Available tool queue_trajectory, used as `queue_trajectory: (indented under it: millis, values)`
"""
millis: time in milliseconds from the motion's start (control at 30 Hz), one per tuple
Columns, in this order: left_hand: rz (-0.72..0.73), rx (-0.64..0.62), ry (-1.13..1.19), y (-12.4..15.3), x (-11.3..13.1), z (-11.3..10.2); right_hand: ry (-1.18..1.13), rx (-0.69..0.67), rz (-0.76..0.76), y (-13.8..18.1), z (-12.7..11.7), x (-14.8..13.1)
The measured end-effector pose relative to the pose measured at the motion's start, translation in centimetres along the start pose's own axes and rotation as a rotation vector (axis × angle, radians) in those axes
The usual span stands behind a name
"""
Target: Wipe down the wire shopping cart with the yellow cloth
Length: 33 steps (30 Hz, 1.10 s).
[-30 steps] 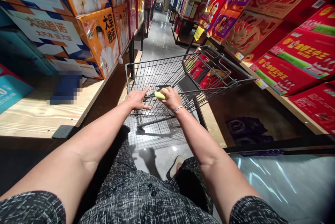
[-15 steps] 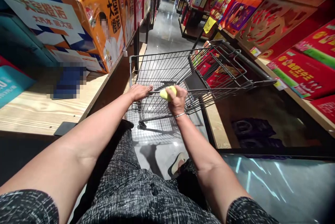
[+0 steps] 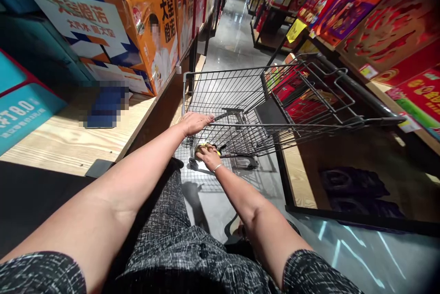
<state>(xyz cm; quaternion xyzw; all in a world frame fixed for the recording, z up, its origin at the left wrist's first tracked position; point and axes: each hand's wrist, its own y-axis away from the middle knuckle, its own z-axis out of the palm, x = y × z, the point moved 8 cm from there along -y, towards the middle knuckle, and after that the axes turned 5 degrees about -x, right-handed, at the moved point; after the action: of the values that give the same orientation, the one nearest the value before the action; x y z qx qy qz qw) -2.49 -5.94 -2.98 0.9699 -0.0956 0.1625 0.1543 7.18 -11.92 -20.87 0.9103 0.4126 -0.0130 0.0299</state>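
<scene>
A grey wire shopping cart stands crosswise before me in the aisle. My left hand is on its near top rim by the left corner, thumb lying along the bar and the other fingers partly hidden. Lower down, my right hand is closed over a small yellow wad, a cloth or sponge, at the lower part of the cart's near side. Only bits of the wad show between the fingers. A bracelet circles the right wrist.
Orange and white cartons are stacked on the left wooden shelf, beside a blurred dark blue object. Red gift boxes fill the right shelf, close to the cart handle. Grey floor runs on beyond.
My right hand has moved down and left with the yellow wad, from the cart's top rim to its lower side. The left hand stays on the rim. My view has shifted slightly left.
</scene>
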Motion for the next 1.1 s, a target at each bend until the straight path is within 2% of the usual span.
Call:
queue_trajectory:
  millis: [133,233,300,467,533,600,633,700,833,900,967,1033,1100]
  values:
    - [-0.028,0.001,0.020,-0.1,-0.1,0.1,0.023,-0.040,-0.013,1.0,-0.3,1.0]
    - [-0.057,-0.005,-0.012,-0.2,-0.3,0.2,0.072,0.029,0.020,2.0,-2.7,3.5]
    - [-0.075,-0.010,-0.028,-0.1,-0.3,0.3,0.120,0.156,0.061,3.1,-5.9,5.8]
    - [-0.081,-0.022,-0.025,0.2,-0.2,0.3,0.208,0.596,0.169,7.7,-15.5,11.6]
    - [-0.073,-0.019,-0.030,0.3,0.1,0.3,0.201,0.714,0.238,9.5,-18.1,13.4]
    - [-0.066,-0.017,-0.039,0.4,0.3,0.3,0.169,0.761,0.333,10.7,-18.9,15.0]
    - [-0.064,-0.014,-0.042,0.5,0.4,0.3,0.145,0.751,0.380,10.9,-18.6,15.6]
    - [-0.065,-0.009,-0.041,0.6,0.5,0.3,0.086,0.672,0.448,10.8,-16.4,16.3]
    - [-0.051,0.005,-0.042,0.7,0.9,0.4,-0.085,0.482,0.515,10.2,-8.4,16.5]
    - [-0.044,0.008,-0.046,0.7,1.1,0.5,-0.184,0.439,0.570,10.6,-4.5,16.3]
    - [-0.033,0.013,-0.048,0.6,1.3,0.7,-0.252,0.426,0.634,11.0,-1.5,16.0]
    - [-0.016,0.014,-0.050,0.5,1.4,0.8,-0.284,0.428,0.668,11.1,0.1,15.5]
    - [-0.009,0.008,-0.044,0.2,1.3,1.0,-0.297,0.429,0.670,10.5,0.5,14.8]
